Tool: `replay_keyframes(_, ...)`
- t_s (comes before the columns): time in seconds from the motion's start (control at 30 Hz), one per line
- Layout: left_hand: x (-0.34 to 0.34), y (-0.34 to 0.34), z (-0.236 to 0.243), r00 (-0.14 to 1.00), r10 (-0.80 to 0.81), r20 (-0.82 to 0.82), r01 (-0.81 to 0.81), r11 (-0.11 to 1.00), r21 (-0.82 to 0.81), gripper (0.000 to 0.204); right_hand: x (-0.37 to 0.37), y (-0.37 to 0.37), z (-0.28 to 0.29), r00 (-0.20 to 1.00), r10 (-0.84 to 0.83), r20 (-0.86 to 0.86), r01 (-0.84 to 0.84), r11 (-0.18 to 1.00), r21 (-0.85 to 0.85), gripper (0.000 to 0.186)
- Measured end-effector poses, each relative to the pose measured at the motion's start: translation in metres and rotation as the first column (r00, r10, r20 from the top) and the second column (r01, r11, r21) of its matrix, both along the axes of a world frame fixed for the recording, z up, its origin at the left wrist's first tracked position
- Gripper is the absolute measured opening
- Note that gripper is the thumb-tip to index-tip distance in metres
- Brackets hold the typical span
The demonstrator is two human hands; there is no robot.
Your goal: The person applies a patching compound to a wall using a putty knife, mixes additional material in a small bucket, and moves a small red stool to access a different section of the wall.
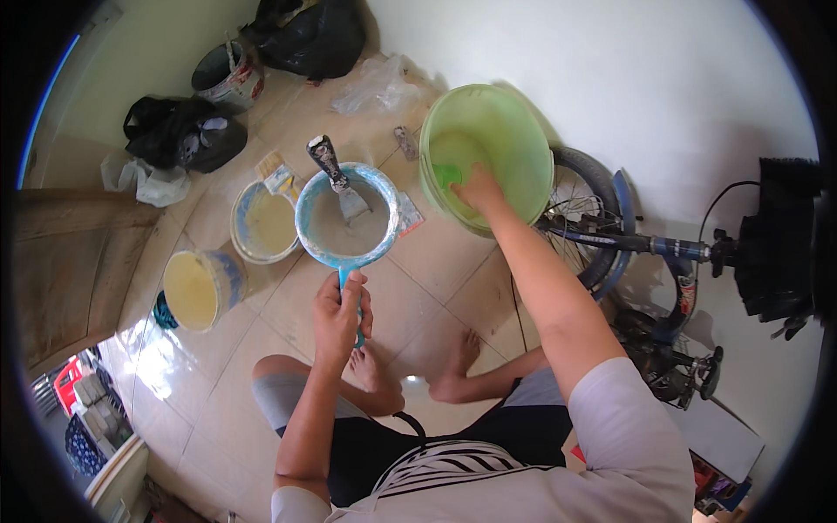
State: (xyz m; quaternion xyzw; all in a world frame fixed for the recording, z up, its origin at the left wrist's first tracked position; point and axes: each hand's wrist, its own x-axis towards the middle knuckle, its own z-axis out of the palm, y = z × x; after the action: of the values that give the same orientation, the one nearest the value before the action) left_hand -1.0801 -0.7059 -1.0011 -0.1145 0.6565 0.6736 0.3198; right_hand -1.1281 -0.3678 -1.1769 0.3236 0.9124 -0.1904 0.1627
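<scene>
My left hand (pixel 343 312) is wrapped round the handle of a blue dipper (pixel 304 228), held up over the floor. Greyish paste or liquid (pixel 336 231) lies in the dipper, whose rim is smeared white. A putty knife (pixel 355 207) with a dark, paste-spotted handle leans inside it. My right arm reaches into a large light-green bucket (pixel 523 148). Down inside, my right hand (pixel 478 189) has its fingers closed at a small bright-green container (pixel 447 175), probably gripping its edge; the fingertips are partly hidden.
Left of the dipper stand a tub (pixel 263 228) with a paintbrush (pixel 277 173) across its rim and a pale-yellow bucket (pixel 193 292). A scraper blade (pixel 410 216) shows behind the dipper. A bicycle (pixel 610 235) leans at right; black bags (pixel 187 131) lie at far left.
</scene>
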Motion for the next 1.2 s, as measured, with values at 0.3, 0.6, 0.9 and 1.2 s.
replay_keyframes(0.3, -0.028, 0.012, -0.03, 0.992, -0.104, -0.075, 0.106, 0.994, 0.021, 0.035, -0.055, 0.01, -0.054, 0.971, 0.197, 0.132, -0.206, 0.977, 0.057, 0.033)
replay_keyframes(0.6, -0.041, 0.019, -0.048, 0.994, -0.097, -0.054, 0.1, 0.993, 0.057, 0.036, -0.02, 0.039, 0.022, 0.876, 0.167, -0.453, -0.087, 0.978, 0.191, 0.032)
replay_keyframes(0.9, -0.04, 0.03, -0.048, 0.984, -0.165, -0.067, 0.166, 0.986, 0.01, 0.04, -0.01, -0.019, 0.171, 0.657, 0.306, -0.689, -0.081, 0.937, 0.339, 0.038)
replay_keyframes(1.2, -0.039, 0.038, -0.05, 0.98, -0.176, -0.093, 0.181, 0.983, 0.044, 0.041, -0.013, -0.065, 0.178, 0.482, 0.583, -0.654, -0.09, 0.776, 0.625, 0.045)
